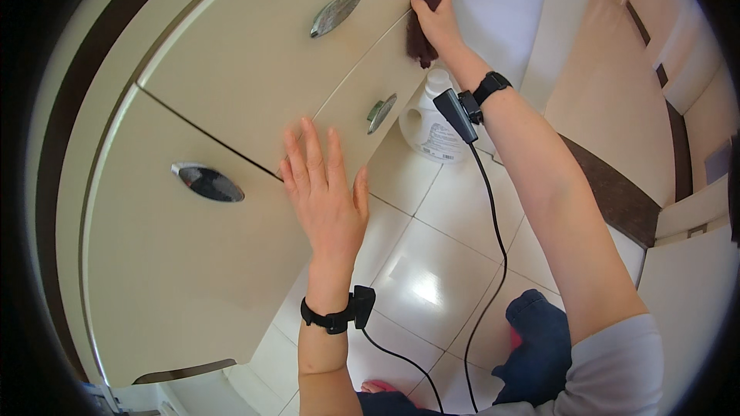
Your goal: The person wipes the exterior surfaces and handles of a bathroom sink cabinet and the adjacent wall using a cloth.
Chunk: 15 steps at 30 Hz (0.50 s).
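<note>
My right hand (440, 18) grips a dark maroon cloth (425, 17) against the far right edge of the cream cabinet front (254, 52). Part of the cloth hangs below the fingers. My left hand (324, 185) lies with fingers spread and nothing held, over the cabinet front near the seam between the panels. An oval metal handle (337, 13) sits on the upper panel, a second handle (383, 114) on the narrow panel to the right of my left hand, and a third, dark and shiny handle (209, 182) on the left panel.
A white plastic jug (430, 127) with a printed label stands on the tiled floor (428, 254), below my right hand. Black cables (504, 254) run from the wrist-worn devices. A dark stone threshold (613, 190) crosses the floor at the right. My jean-clad legs are at the bottom.
</note>
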Tool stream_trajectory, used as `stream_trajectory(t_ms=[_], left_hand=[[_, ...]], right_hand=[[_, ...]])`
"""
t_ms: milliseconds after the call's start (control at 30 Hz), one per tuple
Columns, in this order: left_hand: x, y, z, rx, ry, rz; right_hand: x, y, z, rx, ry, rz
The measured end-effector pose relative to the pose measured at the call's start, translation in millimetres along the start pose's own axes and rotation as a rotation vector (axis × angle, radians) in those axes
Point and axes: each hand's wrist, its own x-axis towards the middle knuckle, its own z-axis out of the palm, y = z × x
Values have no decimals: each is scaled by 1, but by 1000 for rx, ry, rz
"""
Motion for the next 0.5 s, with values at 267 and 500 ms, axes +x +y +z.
stream_trajectory(t_ms=[267, 500], left_hand=[[42, 39, -15, 118, -56, -22], [129, 89, -59, 343, -53, 206]], right_hand=[[-12, 0, 6, 96, 176, 574], [25, -117, 10, 102, 83, 330]])
